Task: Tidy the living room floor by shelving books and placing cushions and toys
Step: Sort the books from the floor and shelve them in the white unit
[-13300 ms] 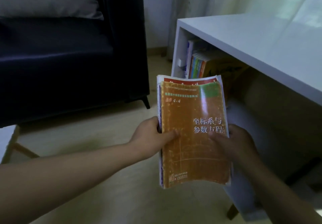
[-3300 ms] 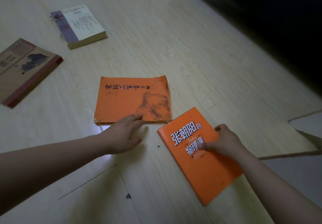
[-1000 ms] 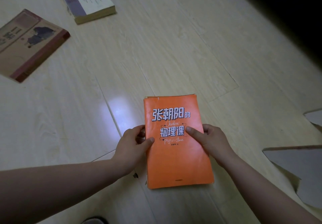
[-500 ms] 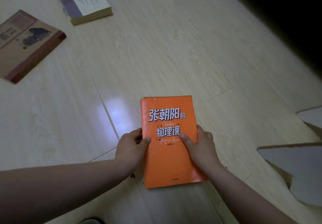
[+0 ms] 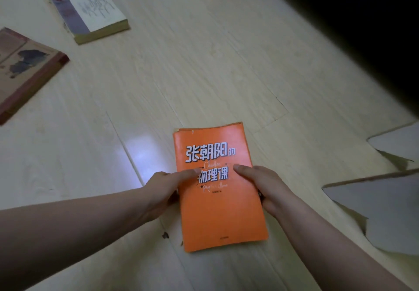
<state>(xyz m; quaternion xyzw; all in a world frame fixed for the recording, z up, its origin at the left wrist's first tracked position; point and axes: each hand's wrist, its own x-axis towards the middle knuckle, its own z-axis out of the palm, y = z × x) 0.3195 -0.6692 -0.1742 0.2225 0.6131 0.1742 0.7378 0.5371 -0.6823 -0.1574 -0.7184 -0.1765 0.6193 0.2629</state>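
You held the orange book point(image 5: 217, 188) cover up in the lower centre of the frame, over the pale wooden floor point(image 5: 204, 64); your left hand point(image 5: 163, 188) gripped its left edge, thumb laid across the cover; your right hand point(image 5: 265, 186) gripped the right edge the same way, fingers hidden beneath; a white-covered book point(image 5: 88, 12) lay flat in the upper left; a brown book point(image 5: 25, 68) lay at the left edge; white board pieces point(image 5: 374, 211) sat at the right.

The orange book point(image 5: 223, 218) carries the title 张朝阳的物理课 in big white characters on its cover.
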